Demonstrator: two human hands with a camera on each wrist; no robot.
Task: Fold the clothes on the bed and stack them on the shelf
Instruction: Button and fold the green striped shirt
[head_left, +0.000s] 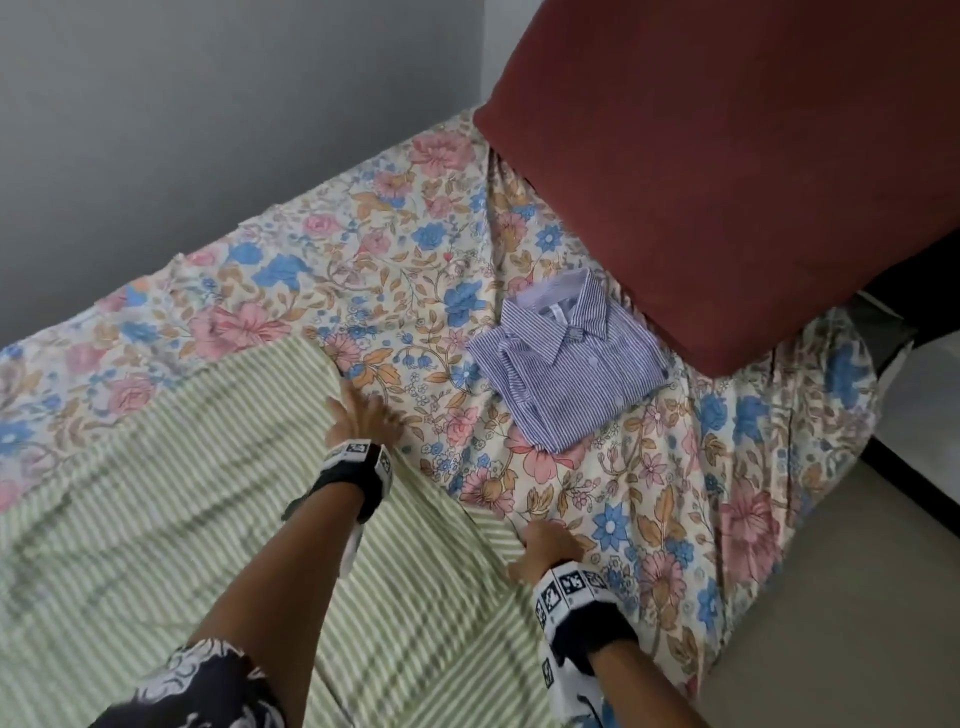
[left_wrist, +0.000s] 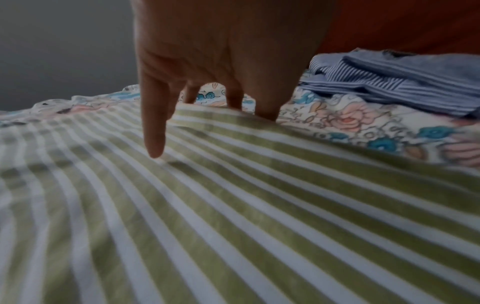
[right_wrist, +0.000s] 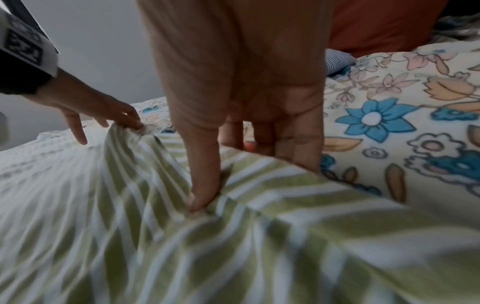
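Both hands pinch the green striped cloth (head_left: 171, 519); folded blue shirt (head_left: 566, 364) beside red pillow (head_left: 727, 171)

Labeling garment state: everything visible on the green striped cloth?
The green striped cloth is thin woven-looking fabric with green and white stripes, spread mostly flat and wrinkled over the floral bedsheet. Its right edge is pinched by the left hand at the far corner and the right hand nearer. Garment type cannot be told.

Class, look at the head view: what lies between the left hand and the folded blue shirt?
Only bare floral bedsheet lies between the left hand and the blue shirt.
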